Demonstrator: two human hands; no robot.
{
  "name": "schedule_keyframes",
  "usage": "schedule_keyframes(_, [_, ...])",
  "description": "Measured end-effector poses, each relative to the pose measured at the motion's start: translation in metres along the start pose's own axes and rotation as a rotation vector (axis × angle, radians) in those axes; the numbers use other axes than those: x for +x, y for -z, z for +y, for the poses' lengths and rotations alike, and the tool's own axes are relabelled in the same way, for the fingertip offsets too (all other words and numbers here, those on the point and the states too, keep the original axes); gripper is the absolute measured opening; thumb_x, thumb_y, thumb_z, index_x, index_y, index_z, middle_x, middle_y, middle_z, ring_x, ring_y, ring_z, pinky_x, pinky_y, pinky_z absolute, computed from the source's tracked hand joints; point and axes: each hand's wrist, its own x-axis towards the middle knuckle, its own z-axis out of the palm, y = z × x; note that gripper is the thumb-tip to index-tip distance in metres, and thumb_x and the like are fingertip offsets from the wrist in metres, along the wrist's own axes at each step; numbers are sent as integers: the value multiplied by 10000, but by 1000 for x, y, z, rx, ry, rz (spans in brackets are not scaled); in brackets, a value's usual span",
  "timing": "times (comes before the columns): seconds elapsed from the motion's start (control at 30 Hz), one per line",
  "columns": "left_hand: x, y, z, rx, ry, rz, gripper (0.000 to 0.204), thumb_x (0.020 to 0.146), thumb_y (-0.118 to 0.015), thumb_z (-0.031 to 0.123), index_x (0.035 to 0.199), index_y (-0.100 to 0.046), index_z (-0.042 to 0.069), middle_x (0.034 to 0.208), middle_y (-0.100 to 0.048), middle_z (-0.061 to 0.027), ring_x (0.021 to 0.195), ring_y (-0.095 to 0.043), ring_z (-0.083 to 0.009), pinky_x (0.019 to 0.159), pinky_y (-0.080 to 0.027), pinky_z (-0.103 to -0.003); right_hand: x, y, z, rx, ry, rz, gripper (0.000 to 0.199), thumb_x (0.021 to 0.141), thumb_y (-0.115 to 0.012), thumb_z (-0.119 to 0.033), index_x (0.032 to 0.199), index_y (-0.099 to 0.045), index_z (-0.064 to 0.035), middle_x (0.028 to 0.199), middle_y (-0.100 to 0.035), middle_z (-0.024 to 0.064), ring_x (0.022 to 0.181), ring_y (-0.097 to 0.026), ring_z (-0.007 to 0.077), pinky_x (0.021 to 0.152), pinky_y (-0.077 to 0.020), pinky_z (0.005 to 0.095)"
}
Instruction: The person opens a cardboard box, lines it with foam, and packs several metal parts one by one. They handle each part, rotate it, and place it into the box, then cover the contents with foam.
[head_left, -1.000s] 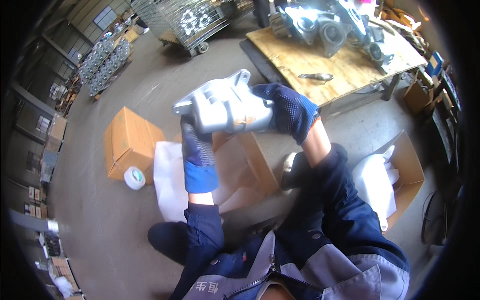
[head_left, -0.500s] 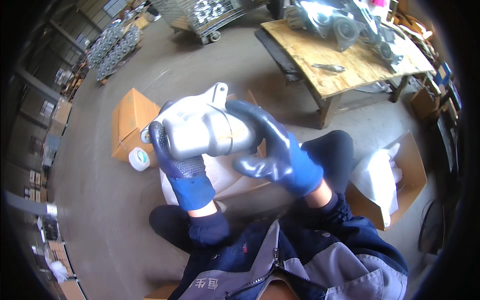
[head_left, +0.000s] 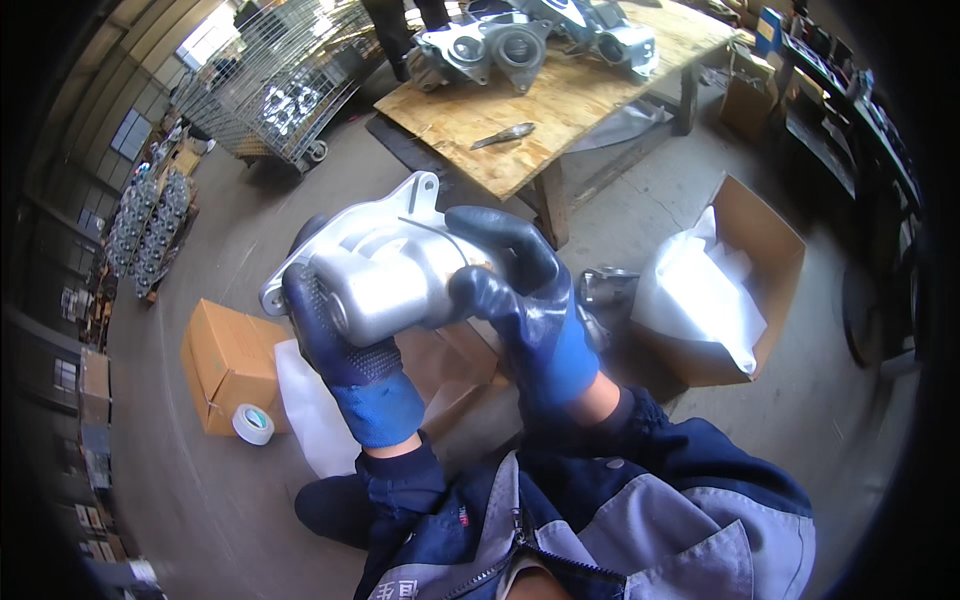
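Observation:
A silver-grey metal casting [head_left: 385, 290], with a rounded cylindrical body and a flange with bolt-hole ears, is held up in both hands. My left hand [head_left: 335, 345], in a dark-coated blue glove, is closed around its left end, the thumb along the cylinder and the other fingers partly hidden behind the flange. My right hand [head_left: 525, 275], gloved the same way, grips the right end, fingers over the top and thumb against the near side. Below the casting are an open cardboard box [head_left: 460, 365] and a white foam sheet [head_left: 308, 415].
On the left a taped carton [head_left: 225, 365] stands beside a tape roll [head_left: 253, 424]. A wooden table [head_left: 425, 110] ahead carries several castings [head_left: 518, 55] and a slim tool [head_left: 503, 135]. At right, an open box [head_left: 775, 270] contains white wrapping [head_left: 700, 300]; a metal part [head_left: 605, 285] lies near it.
The view has swung to the right, so the table and boxes appear farther left. The casting has tilted slightly, and my right thumb has drawn in against its side.

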Motion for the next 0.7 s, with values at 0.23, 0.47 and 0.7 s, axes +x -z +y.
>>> schedule_keyframes(0.23, [3, -33, -23, -33, 165, 75, 585, 1000, -530, 417, 1340, -509, -59, 1275, -578, -217, 1167, -598, -341, 1005, -507, -480, 12, 48, 11, -45, 76, 57, 376, 985, -621, -237, 1271, -618, 7, 1195, -669, 133, 1083, -627, 186, 962, -497, 334])
schedule_keyframes(0.47, [1, -52, -30, 82, 147, 36, 591, 978, -583, 397, 1343, -507, -61, 1289, -569, -220, 1160, -602, -344, 989, -521, -492, 6, 51, -5, -256, -26, 98, 552, 886, -707, -252, 1342, -543, 12, 1278, -599, 177, 1187, -588, 249, 1034, -458, 371])
schedule_keyframes(0.7, [-3, -64, -44, 122, 117, -23, 599, 966, -603, 412, 1331, -518, -55, 1270, -579, -211, 1144, -610, -331, 970, -530, -471, 17, 56, 11, -95, 8, 313, 344, 979, -619, -269, 1181, -640, 8, 1064, -686, 117, 994, -641, 179, 897, -519, 327])
